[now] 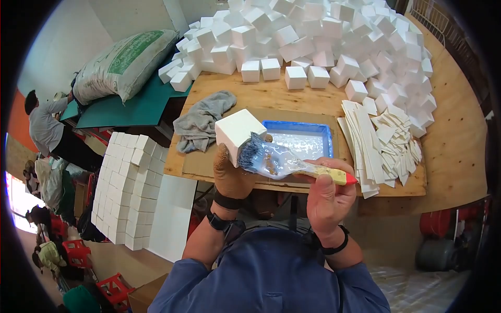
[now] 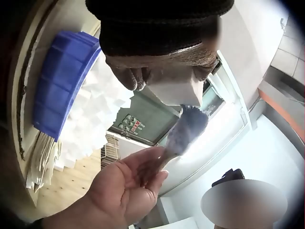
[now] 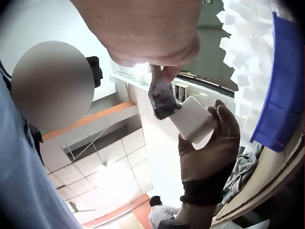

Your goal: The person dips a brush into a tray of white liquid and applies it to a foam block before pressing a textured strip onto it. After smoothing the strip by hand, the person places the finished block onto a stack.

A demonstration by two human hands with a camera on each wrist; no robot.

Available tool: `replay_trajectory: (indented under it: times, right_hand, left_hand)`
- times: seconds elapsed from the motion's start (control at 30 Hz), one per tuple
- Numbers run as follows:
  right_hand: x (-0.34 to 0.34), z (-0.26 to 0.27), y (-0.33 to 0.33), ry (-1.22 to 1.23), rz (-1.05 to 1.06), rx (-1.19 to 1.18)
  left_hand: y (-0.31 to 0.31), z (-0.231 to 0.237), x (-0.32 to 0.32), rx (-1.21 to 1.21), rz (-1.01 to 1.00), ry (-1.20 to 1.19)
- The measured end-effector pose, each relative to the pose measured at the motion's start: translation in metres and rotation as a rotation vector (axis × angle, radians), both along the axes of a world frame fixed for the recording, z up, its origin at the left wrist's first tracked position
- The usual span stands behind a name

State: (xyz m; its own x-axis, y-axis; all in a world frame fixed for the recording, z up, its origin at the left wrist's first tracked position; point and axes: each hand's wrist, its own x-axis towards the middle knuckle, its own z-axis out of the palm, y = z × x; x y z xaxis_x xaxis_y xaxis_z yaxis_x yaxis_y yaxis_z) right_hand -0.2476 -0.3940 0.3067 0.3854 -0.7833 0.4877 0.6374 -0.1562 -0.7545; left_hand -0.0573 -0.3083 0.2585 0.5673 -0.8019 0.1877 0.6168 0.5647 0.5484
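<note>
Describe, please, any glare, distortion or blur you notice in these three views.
Head view: fisheye distortion bows the table, with black corners; left wrist: white glare beside the brush, plus a blurred oval; right wrist: the ceiling looks partly washed out.

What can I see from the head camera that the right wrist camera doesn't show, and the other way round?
Only the head view shows the sack, the pale strips and the whitish liquid inside the tray.

Only the right wrist view shows the ceiling and what looks like a fan.

Both show the left grip holding a block, the right grip holding a brush against it, the tray, the cloth and the cube pile.
</note>
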Motion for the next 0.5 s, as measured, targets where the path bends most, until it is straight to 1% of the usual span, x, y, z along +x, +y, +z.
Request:
replay_trajectory:
  times: [0.03,0.27,0.5]
  right_hand:
    - [0.0008,0.0014,0.0014,-0.020,0.021,0.048]
    - [0.0025,-0.0014,0.0044,-0.036,0.086,0.118]
    - [0.0015,-0.0042,0.0007,-0.079,0.148,0.221]
  left_hand:
    - [0.0004,0.0001,-0.0006,0.018,0.005,-0.002]
    - [0.0019,-0.0039,-0.0010,0.079,0.009,0.002]
    - [0.0009,-0.0018,-0.0001,0.105,0.098,-0.041]
